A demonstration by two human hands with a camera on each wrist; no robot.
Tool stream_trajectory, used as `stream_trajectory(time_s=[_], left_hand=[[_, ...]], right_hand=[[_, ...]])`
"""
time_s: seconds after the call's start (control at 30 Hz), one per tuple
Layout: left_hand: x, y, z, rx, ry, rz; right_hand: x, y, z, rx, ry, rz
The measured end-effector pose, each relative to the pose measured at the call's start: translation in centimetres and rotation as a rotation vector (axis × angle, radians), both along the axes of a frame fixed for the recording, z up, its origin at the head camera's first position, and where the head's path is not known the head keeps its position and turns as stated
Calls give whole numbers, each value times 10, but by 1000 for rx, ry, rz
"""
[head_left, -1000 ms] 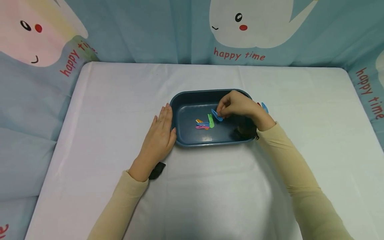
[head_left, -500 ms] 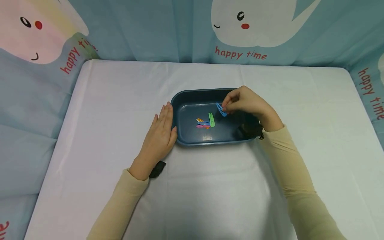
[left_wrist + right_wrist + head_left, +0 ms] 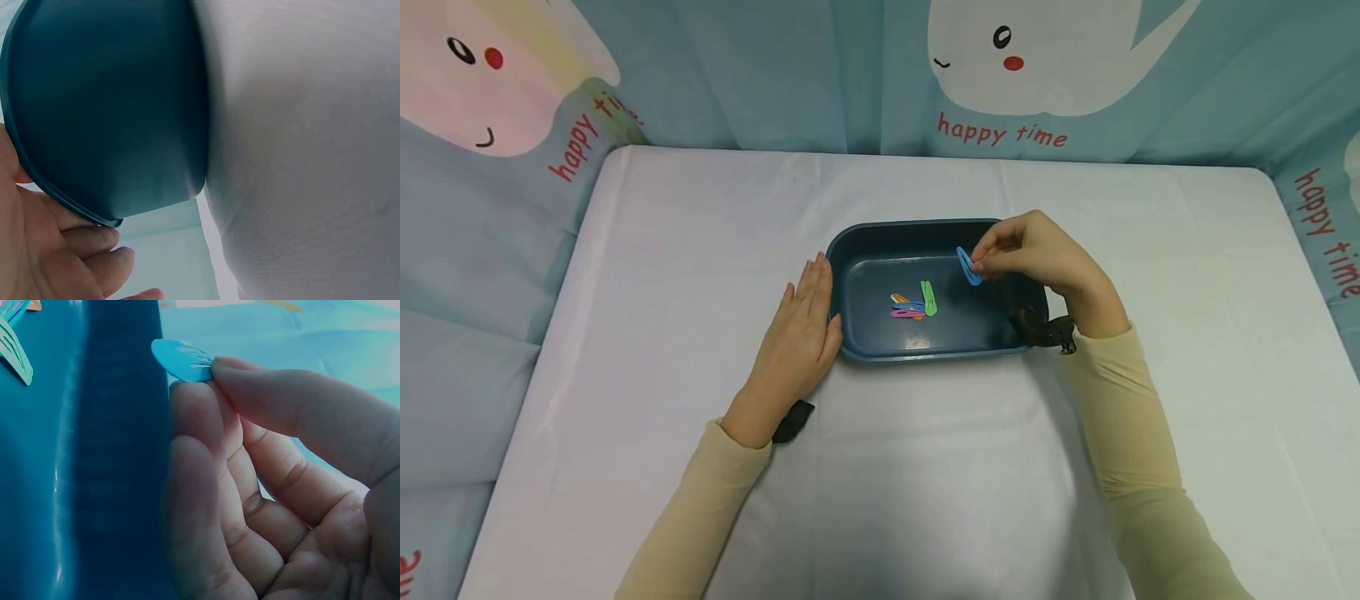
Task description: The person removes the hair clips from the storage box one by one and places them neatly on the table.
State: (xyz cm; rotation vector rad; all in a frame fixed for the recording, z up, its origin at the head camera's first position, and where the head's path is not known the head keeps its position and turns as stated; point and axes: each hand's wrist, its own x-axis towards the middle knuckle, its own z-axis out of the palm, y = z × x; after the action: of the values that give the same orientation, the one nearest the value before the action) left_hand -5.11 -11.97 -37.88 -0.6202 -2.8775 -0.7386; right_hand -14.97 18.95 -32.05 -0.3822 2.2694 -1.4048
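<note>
While fingers [image 3: 197, 419] pinch clip [image 3: 180, 359], left hand [image 3: 793, 337] outstretched

Soft light, seemingly from above, spreads fairly evenly over the head view, where the table [image 3: 1187, 250] looks pale and greys toward the bottom. A faint shadow runs along the inner side of the right sleeve [image 3: 1123, 425]; the tray [image 3: 872, 279] darkens below the right hand [image 3: 1041, 250] and carries a small glint on its floor. The left wrist view is dimmer and murky. The right wrist view has a cyan cast, a glare streak down the tray and a blurred curtain [image 3: 269, 337].
</note>
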Motion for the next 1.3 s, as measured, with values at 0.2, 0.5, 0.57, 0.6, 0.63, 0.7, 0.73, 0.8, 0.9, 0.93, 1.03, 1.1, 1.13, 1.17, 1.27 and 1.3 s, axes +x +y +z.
stream_trajectory(time_s=[0.2, 0.5, 0.57, 0.6, 0.63, 0.7, 0.73, 0.8, 0.9, 0.93, 1.03, 1.1, 1.13, 1.17, 1.27, 1.3], left_hand=[[0, 0, 0, -10, -4, -2], [-1, 1, 0, -5, 3, 0], [-1, 1, -1, -2, 0, 1], [-1, 1, -1, -1, -2, 1], [-1, 2, -2, -1, -1, 1], [-1, 2, -1, 1, 0, 0], [-1, 1, -2, 1, 0, 1], [-1, 1, -2, 4, 1, -1], [-1, 0, -1, 8, 9, -5], [-1, 0, -2, 8, 9, -7], [-1, 0, -2, 6, 12, -11], [-1, -1, -2, 4, 11, -12], [-1, 0, -2, 4, 10, -13], [-1, -1, -2, 3, 10, -13], [-1, 0, -2, 2, 10, -15], [-1, 0, -2, 2, 12, -16]], right_hand=[[7, 9, 5, 43, 20, -34], [13, 26, 5, -39, 18, -85], [14, 30, 4, -52, 23, -93], [14, 32, 4, -57, 26, -96], [14, 34, 4, -64, 29, -98], [14, 37, 3, -80, 39, -99], [13, 38, 2, -87, 42, -101], [12, 41, 2, -121, 39, -102], [11, 45, 2, -184, 21, -118], [11, 47, 2, -207, 11, -126], [10, 52, 2, -262, -4, -150], [10, 56, 1, -288, -9, -168], [10, 58, 1, -298, -11, -178], [10, 59, 1, -297, -10, -189], [9, 64, 0, -290, -6, -224], [9, 66, 0, -289, -4, -232]])
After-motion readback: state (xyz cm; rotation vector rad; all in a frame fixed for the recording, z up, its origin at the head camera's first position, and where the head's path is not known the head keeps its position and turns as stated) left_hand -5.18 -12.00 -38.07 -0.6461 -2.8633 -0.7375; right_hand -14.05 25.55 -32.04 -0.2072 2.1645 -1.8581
